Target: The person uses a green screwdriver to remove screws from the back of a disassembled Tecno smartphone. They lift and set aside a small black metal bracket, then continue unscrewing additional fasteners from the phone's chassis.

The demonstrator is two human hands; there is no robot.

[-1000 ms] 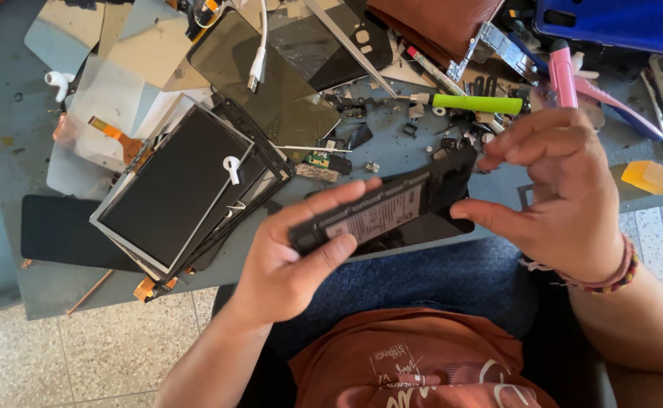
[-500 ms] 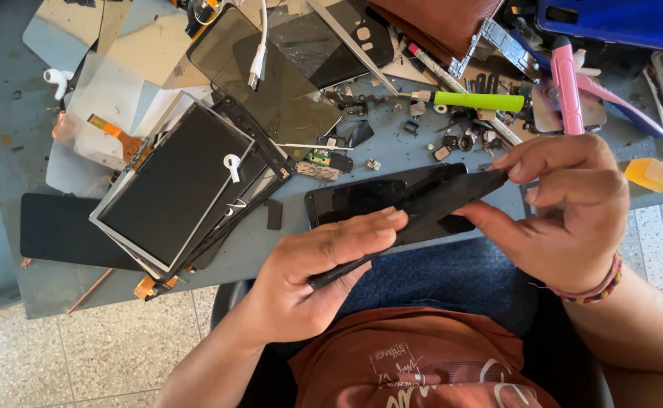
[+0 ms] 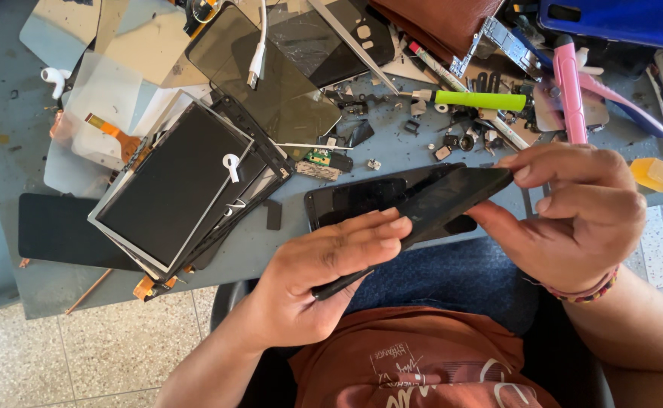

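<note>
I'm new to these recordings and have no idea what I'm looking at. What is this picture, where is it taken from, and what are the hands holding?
There is no machine here. A person wears a camera on the head, so you look down at their own two bare hands, their lap and a grey worktable.

The left hand and the right hand together hold a thin black phone-like slab, one at each end, tilted above the table's near edge. Beneath it a flat black phone lies on the table.

To the left sits a stack of dark screen panels in metal frames. Further back lie loose glass sheets, small parts, a white cable, a green-handled tool and a pink tool. A yellow block sits at the right edge.
</note>
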